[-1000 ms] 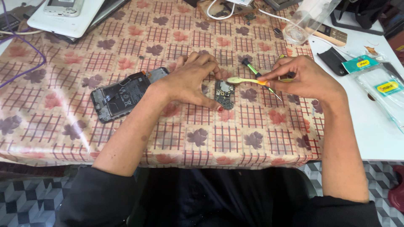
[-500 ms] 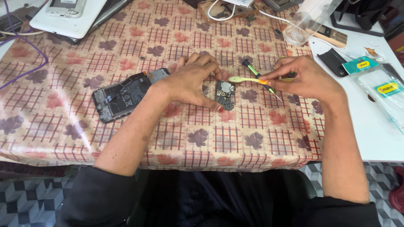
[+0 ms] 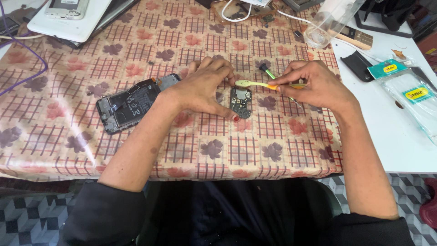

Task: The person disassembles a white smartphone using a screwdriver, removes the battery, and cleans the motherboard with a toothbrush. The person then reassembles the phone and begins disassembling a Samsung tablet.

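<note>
Yellow toothbrush [image 3: 255,84] is pinched in our right hand [image 3: 314,84], its long axis pointing left, head just above the small circuit board [image 3: 240,101]. Our left hand [image 3: 205,86] pins that board to the patterned tablecloth [image 3: 68,136] by its edges.

Bare tablecloth [image 3: 255,146] in front of circuit board [image 3: 240,102]; opened phone [image 3: 129,104] blocking left, screwdriver [image 3: 269,73] behind.
</note>
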